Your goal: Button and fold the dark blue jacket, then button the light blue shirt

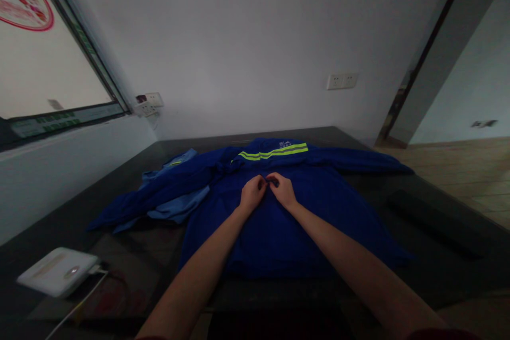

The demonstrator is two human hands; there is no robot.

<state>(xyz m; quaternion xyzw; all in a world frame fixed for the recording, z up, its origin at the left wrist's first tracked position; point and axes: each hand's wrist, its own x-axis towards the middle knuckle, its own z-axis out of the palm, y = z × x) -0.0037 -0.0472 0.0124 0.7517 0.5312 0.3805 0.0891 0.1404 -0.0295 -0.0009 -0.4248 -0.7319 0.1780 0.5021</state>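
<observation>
- Pinching the dark blue cloth jacket with yellow stripes (271, 234) with left hand (253, 192) and right hand (282, 189).
- Working over the flat black surface (374, 188), near crumpled light blue cloth (179, 207).

A dark surface (99, 196) carries a blue garment (274, 244) spread mid-frame, a lighter blue cloth (181, 204) partly under it at left, a white device (59, 271) lower left and a long black object (434, 223) at right.

Open air above the blue garment (314, 186) — wall (255, 64) blocks beyond.
</observation>
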